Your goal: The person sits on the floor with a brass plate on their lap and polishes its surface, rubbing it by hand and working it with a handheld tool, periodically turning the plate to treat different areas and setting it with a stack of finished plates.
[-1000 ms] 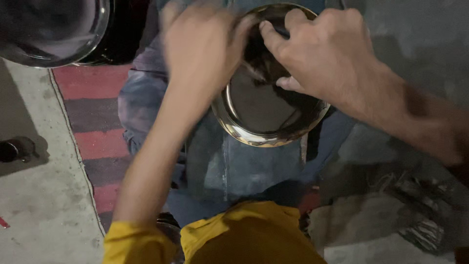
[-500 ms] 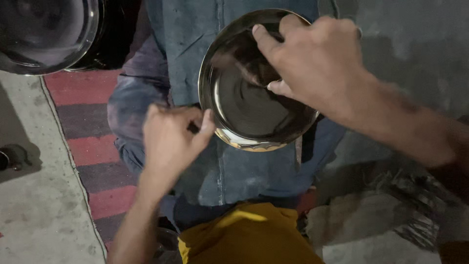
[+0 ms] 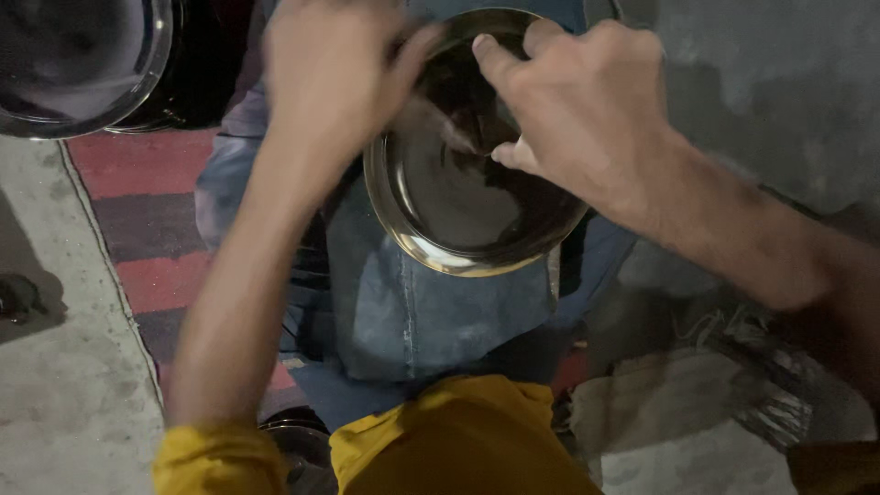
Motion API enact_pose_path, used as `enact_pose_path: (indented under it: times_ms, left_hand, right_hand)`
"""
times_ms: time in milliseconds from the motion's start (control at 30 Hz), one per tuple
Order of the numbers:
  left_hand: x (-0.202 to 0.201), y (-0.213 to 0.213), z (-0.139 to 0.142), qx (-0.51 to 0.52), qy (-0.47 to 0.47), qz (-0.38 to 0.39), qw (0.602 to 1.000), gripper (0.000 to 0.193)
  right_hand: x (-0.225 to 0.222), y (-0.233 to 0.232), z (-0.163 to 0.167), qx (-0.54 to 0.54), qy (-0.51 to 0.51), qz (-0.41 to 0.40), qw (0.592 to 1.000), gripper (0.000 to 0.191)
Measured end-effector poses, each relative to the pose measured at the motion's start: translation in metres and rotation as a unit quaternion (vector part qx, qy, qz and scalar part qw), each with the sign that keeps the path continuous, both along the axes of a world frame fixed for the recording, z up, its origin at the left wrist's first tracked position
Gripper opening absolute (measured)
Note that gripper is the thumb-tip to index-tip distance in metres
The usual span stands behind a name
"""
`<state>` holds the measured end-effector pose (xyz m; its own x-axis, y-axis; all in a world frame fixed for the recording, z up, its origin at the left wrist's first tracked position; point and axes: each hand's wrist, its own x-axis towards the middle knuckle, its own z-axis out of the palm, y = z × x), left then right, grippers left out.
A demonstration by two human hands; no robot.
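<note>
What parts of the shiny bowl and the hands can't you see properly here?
All from the head view:
- Far rim of the steel bowl: hidden behind both hands.
- Left hand: blurred by motion, fingertips cut off by the top edge.
- Right hand: its fingers curl inside the bowl, so what they touch is hidden.
- Big steel plate at top left: cut off by the edges.

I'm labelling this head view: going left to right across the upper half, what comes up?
Large steel plate → left hand → steel bowl → right hand → grey wall.
</note>
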<state>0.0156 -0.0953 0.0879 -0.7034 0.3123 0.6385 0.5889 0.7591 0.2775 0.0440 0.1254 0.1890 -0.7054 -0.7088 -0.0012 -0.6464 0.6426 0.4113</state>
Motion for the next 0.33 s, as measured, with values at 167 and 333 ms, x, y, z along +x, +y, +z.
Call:
enact_pose_path:
  times_ms: [167, 333]
  left_hand:
    - [0.115, -0.012, -0.007, 0.096, -0.246, 0.077, 0.961, 0.042]
    - [0.177, -0.002, -0.067, 0.159, -0.263, 0.122, 0.944, 0.037]
  right_hand:
    - [-0.001, 0.014, -0.001, -0.041, -0.042, -0.053, 0.997, 0.093]
    - [0.018, 0.018, -0.011, 0.038, -0.093, -0.250, 0.963, 0.098]
